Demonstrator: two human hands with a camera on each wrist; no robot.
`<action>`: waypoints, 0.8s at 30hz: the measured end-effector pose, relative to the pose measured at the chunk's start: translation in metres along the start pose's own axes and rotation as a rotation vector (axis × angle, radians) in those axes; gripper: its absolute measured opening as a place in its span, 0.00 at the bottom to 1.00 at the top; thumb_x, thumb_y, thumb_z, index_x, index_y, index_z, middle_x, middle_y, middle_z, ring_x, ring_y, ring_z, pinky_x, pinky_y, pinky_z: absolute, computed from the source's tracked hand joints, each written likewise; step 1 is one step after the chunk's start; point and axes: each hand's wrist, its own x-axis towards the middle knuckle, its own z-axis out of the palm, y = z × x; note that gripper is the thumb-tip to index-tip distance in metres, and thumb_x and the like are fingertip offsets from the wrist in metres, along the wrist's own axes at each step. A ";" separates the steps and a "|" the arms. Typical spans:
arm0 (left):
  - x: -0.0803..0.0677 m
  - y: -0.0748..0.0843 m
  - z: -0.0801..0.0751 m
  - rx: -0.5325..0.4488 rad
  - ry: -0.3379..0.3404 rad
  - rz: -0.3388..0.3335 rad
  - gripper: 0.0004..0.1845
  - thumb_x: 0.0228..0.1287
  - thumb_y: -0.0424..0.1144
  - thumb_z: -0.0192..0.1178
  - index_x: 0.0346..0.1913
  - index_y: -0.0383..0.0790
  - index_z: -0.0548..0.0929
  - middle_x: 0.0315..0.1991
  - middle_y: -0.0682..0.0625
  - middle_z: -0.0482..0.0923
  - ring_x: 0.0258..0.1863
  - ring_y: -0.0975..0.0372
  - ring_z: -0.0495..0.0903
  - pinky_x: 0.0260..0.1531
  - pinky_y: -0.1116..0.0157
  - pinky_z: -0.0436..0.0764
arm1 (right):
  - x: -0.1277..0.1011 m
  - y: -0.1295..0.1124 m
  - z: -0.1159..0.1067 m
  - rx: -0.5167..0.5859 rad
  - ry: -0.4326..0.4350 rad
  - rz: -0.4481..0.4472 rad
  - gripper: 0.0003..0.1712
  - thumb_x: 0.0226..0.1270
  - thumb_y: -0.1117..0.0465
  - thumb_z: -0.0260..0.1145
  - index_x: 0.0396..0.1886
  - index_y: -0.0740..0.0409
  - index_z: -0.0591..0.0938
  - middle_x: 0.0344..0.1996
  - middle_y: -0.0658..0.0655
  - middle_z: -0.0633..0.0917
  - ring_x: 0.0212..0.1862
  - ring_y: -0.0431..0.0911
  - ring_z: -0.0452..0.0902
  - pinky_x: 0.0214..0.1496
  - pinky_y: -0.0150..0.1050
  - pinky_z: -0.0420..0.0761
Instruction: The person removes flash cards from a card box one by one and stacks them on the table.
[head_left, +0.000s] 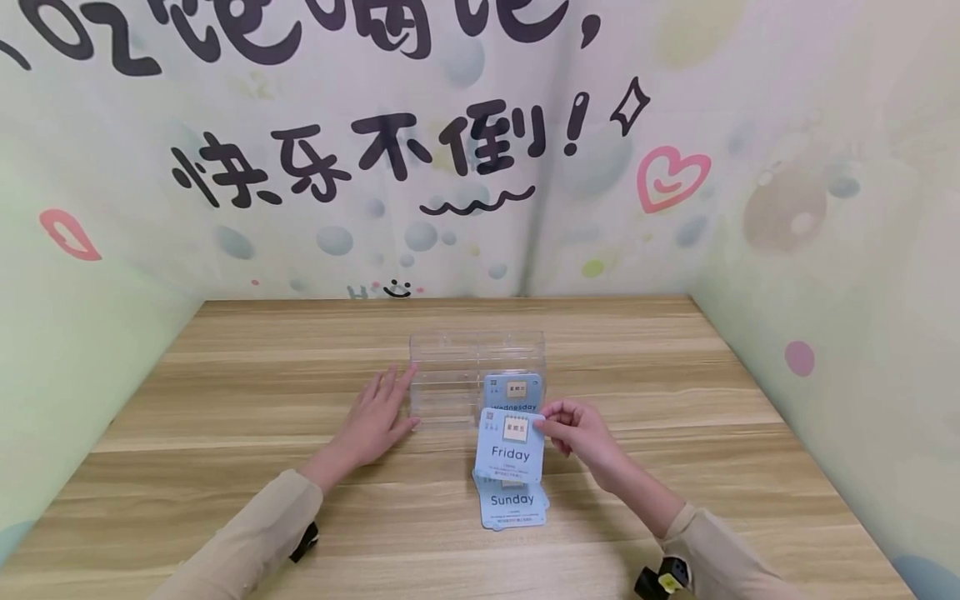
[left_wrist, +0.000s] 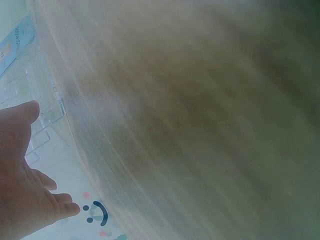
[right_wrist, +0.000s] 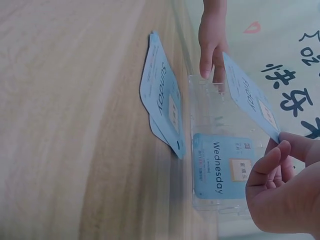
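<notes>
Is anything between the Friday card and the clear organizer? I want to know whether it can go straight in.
Nothing visible blocks it. The right hand pinches the Friday card just in front of the clear organizer. A Wednesday card already stands in one slot, and the left hand touches the organizer's left side.

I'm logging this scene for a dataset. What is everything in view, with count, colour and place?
Friday card: one, light blue, pinched at its edge and held above the table, in front of the organiser.
Wednesday card: one, light blue, standing in the organiser's right side.
Sunday card: one, light blue, flat on the table, topping a small pile.
clear organiser: one, transparent, mid-table.
table: one, light wood.
wall covering: pale green, black characters, pink hearts.
left hand: flat on the table, fingertips at the organiser's left side.
right hand: pinching the Friday card.
</notes>
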 end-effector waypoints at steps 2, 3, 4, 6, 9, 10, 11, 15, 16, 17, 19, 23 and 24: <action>0.000 0.000 0.000 -0.001 0.000 0.000 0.43 0.61 0.46 0.57 0.71 0.44 0.43 0.66 0.28 0.51 0.63 0.34 0.51 0.61 0.41 0.52 | 0.000 0.003 0.000 0.006 -0.005 0.028 0.08 0.57 0.67 0.64 0.34 0.66 0.77 0.19 0.49 0.78 0.19 0.38 0.65 0.20 0.28 0.66; 0.000 0.000 0.000 -0.003 -0.002 -0.001 0.43 0.61 0.46 0.57 0.71 0.44 0.43 0.66 0.28 0.50 0.63 0.34 0.51 0.60 0.41 0.51 | 0.001 0.005 0.000 0.008 -0.012 0.040 0.07 0.56 0.66 0.64 0.33 0.66 0.77 0.19 0.49 0.78 0.19 0.38 0.65 0.20 0.28 0.66; 0.000 0.001 -0.001 -0.004 -0.002 0.000 0.43 0.61 0.46 0.57 0.71 0.44 0.43 0.66 0.28 0.50 0.63 0.34 0.51 0.60 0.41 0.51 | 0.001 0.007 0.000 0.008 -0.019 0.049 0.07 0.56 0.66 0.64 0.33 0.65 0.77 0.19 0.49 0.78 0.19 0.38 0.65 0.20 0.28 0.66; 0.000 0.001 -0.001 -0.004 -0.002 0.000 0.43 0.61 0.46 0.57 0.71 0.44 0.43 0.66 0.28 0.50 0.63 0.34 0.51 0.60 0.40 0.52 | 0.001 0.011 0.001 0.008 -0.035 0.067 0.07 0.56 0.66 0.64 0.32 0.64 0.77 0.19 0.48 0.79 0.19 0.38 0.65 0.21 0.28 0.66; 0.000 0.001 -0.001 -0.002 0.001 0.002 0.43 0.61 0.46 0.57 0.71 0.44 0.43 0.66 0.28 0.50 0.63 0.34 0.51 0.60 0.41 0.52 | 0.001 0.016 0.001 0.001 -0.059 0.090 0.07 0.55 0.65 0.65 0.32 0.63 0.76 0.20 0.47 0.79 0.19 0.38 0.65 0.20 0.28 0.66; 0.000 0.001 -0.001 0.000 0.004 0.004 0.43 0.61 0.46 0.58 0.71 0.44 0.43 0.66 0.28 0.50 0.63 0.34 0.51 0.60 0.41 0.52 | 0.001 0.017 0.002 -0.005 -0.064 0.098 0.07 0.55 0.65 0.65 0.32 0.63 0.76 0.20 0.47 0.79 0.19 0.38 0.65 0.21 0.28 0.66; 0.000 0.001 -0.001 0.000 0.004 0.004 0.43 0.61 0.46 0.58 0.71 0.44 0.43 0.66 0.28 0.50 0.63 0.34 0.51 0.60 0.41 0.52 | 0.000 0.019 0.002 -0.011 -0.069 0.108 0.07 0.55 0.64 0.64 0.32 0.63 0.76 0.20 0.48 0.79 0.20 0.39 0.65 0.21 0.29 0.66; -0.001 0.000 0.000 -0.002 0.003 0.005 0.43 0.61 0.46 0.57 0.71 0.43 0.43 0.66 0.28 0.50 0.63 0.34 0.51 0.60 0.41 0.52 | 0.000 0.024 0.004 -0.030 -0.086 0.136 0.08 0.55 0.64 0.65 0.33 0.63 0.77 0.19 0.49 0.77 0.20 0.39 0.65 0.21 0.29 0.67; -0.001 0.000 0.001 -0.002 0.003 0.005 0.43 0.61 0.46 0.57 0.71 0.43 0.43 0.66 0.28 0.50 0.63 0.34 0.51 0.60 0.41 0.52 | 0.000 0.025 0.004 -0.033 -0.088 0.141 0.08 0.55 0.64 0.65 0.33 0.63 0.77 0.19 0.50 0.77 0.20 0.39 0.65 0.21 0.29 0.67; -0.001 0.000 0.001 0.000 0.004 0.005 0.43 0.61 0.46 0.57 0.71 0.43 0.43 0.66 0.28 0.50 0.63 0.34 0.51 0.60 0.41 0.52 | 0.000 0.026 0.004 -0.032 -0.091 0.147 0.08 0.54 0.64 0.65 0.33 0.63 0.77 0.19 0.50 0.76 0.20 0.39 0.65 0.20 0.29 0.67; 0.000 -0.001 0.001 0.004 0.005 0.005 0.42 0.61 0.47 0.57 0.71 0.43 0.43 0.66 0.28 0.50 0.63 0.34 0.51 0.61 0.41 0.52 | 0.000 0.028 0.005 -0.030 -0.097 0.154 0.08 0.54 0.64 0.65 0.33 0.64 0.77 0.19 0.50 0.76 0.20 0.39 0.65 0.20 0.29 0.66; 0.000 -0.001 0.001 0.015 0.003 0.005 0.43 0.62 0.47 0.57 0.71 0.43 0.43 0.65 0.28 0.51 0.63 0.34 0.51 0.61 0.41 0.52 | 0.000 0.031 0.007 -0.030 -0.106 0.161 0.08 0.54 0.64 0.65 0.32 0.63 0.77 0.18 0.50 0.75 0.20 0.39 0.64 0.20 0.28 0.66; 0.000 -0.001 0.001 0.015 0.002 0.005 0.43 0.62 0.47 0.57 0.71 0.43 0.43 0.65 0.28 0.51 0.63 0.34 0.51 0.61 0.41 0.52 | -0.001 0.032 0.008 -0.030 -0.107 0.162 0.08 0.54 0.64 0.65 0.32 0.63 0.77 0.18 0.50 0.74 0.20 0.39 0.64 0.20 0.28 0.66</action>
